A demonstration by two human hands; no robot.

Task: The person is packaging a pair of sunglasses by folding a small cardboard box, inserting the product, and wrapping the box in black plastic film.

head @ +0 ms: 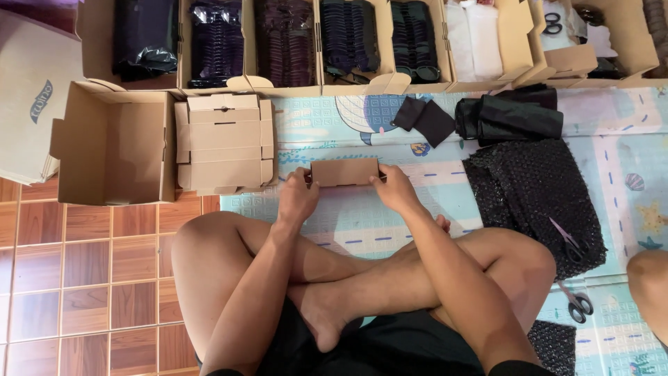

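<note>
Floor of brown wood-pattern tiles (83,278), partly covered by a pale patterned play mat (390,223) on which the person sits cross-legged. Near: two pairs of scissors (572,244) beside the right knee, one lying on a sheet of black bubble wrap (536,195). Middle: left hand (296,198) and right hand (395,188) each grip one end of a small folded cardboard box (344,172), held just above the mat. Left of it, a stack of flat box blanks (224,143) and an open empty carton (115,146). Far: a row of open cartons (348,42) filled with dark packed items; black pouches (508,115) lie before them.
</note>
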